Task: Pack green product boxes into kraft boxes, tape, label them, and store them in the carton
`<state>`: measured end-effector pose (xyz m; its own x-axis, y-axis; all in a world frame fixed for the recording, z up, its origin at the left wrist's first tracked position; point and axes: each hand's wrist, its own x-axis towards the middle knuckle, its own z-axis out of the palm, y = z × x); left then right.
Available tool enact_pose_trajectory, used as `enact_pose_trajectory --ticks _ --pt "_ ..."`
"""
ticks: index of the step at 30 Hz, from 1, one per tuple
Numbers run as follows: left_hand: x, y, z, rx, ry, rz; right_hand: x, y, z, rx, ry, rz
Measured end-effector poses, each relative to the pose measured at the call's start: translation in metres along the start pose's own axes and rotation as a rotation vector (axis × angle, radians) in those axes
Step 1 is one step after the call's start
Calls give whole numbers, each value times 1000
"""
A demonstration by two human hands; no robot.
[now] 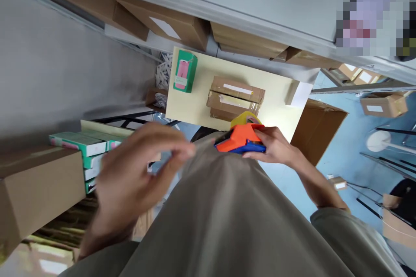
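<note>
My right hand [276,145] grips an orange and blue tape dispenser [242,136] in front of my body. A roll of yellow tape [245,119] sits in the far side of it. My left hand [143,164] is raised on the left, apart from the dispenser and smeared by motion. Its thumb and forefinger come together in a pinch; whatever may be between them is too blurred to make out. Beyond the dispenser, a taped cardboard box [237,93] lies on the pale yellow tabletop [201,65], with a white label strip on it.
A green and pink box [185,71] stands at the table's left end, a white box [298,93] at its right. Cartons [172,21] line the shelf behind. Stacked green-white boxes [81,143] and a large carton [45,190] stand left; an open carton [318,130] stands right.
</note>
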<state>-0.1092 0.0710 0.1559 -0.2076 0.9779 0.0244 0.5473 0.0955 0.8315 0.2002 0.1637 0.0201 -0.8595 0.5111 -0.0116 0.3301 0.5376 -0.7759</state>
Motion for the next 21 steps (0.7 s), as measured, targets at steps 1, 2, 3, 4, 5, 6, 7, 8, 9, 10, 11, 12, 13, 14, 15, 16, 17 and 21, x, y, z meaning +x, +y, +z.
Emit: enact_pose_trajectory --ticks 1,2,3,4,5,6,7,8,9,10,11,12,13,14,15,16,17,21 --pt "13 -24 5 -80 39 -19 6 1 -7 3 -62 75" --pt "25 -49 13 -185 59 -90 14 4 -15 9 -124 150" --pt "35 -76 23 -302 58 -171 25 7 -23 23 -185 223" --pt "43 -101 34 -416 56 -238 37 12 -30 49 -246 290" --pt "50 -126 46 -496 49 -315 50 17 -38 83 -303 349" --pt "56 -148 59 -550 54 -408 64 24 -44 123 -360 403" --pt "62 -169 71 -589 51 -488 78 30 -49 162 -411 452" --pt "66 -186 82 -632 52 -542 91 37 -53 193 -456 499" --pt "70 -202 93 -674 51 -592 103 44 -55 212 -493 545" --pt "74 -215 102 -709 48 -640 114 51 -56 218 -522 591" --pt "77 -227 111 -735 43 -677 123 57 -56 212 -548 636" --pt "79 -237 119 -755 41 -708 131 62 -54 198 -571 680" --pt "81 -246 126 -771 36 -733 138 67 -51 179 -591 719" --pt "83 -254 133 -784 31 -754 144 72 -48 158 -609 753" --pt "84 -262 140 -797 26 -770 149 76 -44 137 -623 781" --pt "86 -269 146 -811 20 -787 152 80 -40 117 -633 803" --pt "87 -277 152 -825 15 -804 156 83 -36 103 -639 821" --pt "90 -300 179 -872 -27 -874 162 92 -24 98 -658 876"
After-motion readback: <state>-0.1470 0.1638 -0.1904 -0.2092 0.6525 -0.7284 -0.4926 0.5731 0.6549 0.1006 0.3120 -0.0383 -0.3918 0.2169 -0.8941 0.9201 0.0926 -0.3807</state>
